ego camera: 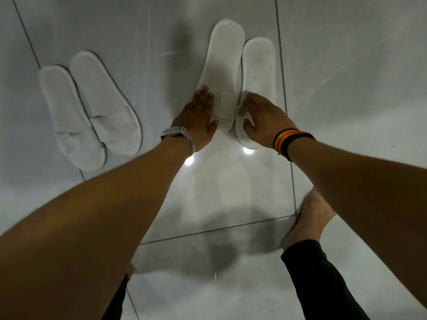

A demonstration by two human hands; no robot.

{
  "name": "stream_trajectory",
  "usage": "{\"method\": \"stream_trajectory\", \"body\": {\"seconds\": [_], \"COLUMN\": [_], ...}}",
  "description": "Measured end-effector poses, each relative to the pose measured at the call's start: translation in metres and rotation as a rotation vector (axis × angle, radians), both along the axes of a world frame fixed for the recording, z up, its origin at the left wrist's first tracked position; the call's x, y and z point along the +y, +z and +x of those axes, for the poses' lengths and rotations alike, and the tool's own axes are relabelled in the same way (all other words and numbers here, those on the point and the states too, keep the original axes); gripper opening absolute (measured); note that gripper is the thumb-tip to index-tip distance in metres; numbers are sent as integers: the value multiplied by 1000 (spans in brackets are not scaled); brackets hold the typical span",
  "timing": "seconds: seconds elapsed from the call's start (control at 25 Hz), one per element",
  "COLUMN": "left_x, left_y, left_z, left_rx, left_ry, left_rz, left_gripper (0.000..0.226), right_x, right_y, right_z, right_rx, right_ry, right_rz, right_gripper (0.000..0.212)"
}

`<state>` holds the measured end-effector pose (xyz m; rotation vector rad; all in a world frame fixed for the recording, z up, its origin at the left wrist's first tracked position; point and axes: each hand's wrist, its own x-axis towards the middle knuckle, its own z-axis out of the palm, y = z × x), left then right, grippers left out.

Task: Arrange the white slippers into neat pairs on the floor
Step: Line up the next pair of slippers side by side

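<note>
Two pairs of white slippers lie on the grey tiled floor. The left pair, one slipper [69, 118] beside the other [108, 102], rests side by side at a slant, untouched. In the right pair, the left slipper [223, 63] lies next to the right slipper [258, 72], heels pointing away from me. My left hand [198, 114] lies flat against the outer edge and toe strap of the left one, fingers straight. My right hand [263, 118] curls over the toe end of the right one, thumb tucked inside the strap.
Glossy grey floor tiles [346, 77] with dark grout lines reflect ceiling lights near the slippers' toes. My bare right foot [309, 218] and a black trouser leg [318, 280] stand at the lower right. A watch sits on my left wrist, bands on my right.
</note>
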<state>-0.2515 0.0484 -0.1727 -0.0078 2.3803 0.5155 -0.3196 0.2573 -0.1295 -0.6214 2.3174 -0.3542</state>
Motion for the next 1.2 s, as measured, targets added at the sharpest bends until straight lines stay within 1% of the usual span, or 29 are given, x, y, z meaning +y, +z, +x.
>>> {"method": "stream_trajectory", "body": {"seconds": [0.08, 0.12, 0.16, 0.24, 0.32, 0.52, 0.68, 0.8, 0.88, 1.0, 1.12, 1.2], "left_x": [-5, -5, -3, 2, 9, 26, 34, 23, 6, -41, -108, -154], "left_y": [5, 8, 10, 11, 9, 9, 15, 23, 31, 43, 51, 48], "left_z": [-7, -7, -5, 4, 15, 26, 15, 15, 25, 59, 108, 138], "left_rx": [16, 15, 2, -45, -69, -75, -78, -21, 29, 71, 49, 14], "left_ry": [-58, -70, -80, -94, -77, 17, 38, 25, 68, 217, 421, 496], "left_rz": [-5, -1, 3, -2, -6, -2, 7, 34, 22, -53, -162, -210], "left_gripper": [74, 74, 74, 74, 73, 72, 71, 69, 69, 70, 71, 73], "right_x": [4, 5, 4, 1, -2, -7, -3, -16, -35, -82, -149, -197], "right_y": [1, 1, 0, -4, -11, -19, -7, 10, 22, 31, 23, 11], "right_z": [11, 20, 27, 36, 34, -4, -18, 3, 27, 66, 93, 103], "right_rx": [109, 139, 127, 16, -31, 6, -1, 40, 44, 16, -23, -68], "right_ry": [-145, -232, -299, -350, -335, -259, -206, -236, -224, -141, -27, 67], "right_rz": [-7, 39, 103, 212, 255, 278, 310, 281, 230, 147, 68, 36], "right_gripper": [46, 51, 55, 65, 73, 85, 82, 78, 75, 73, 74, 77]}}
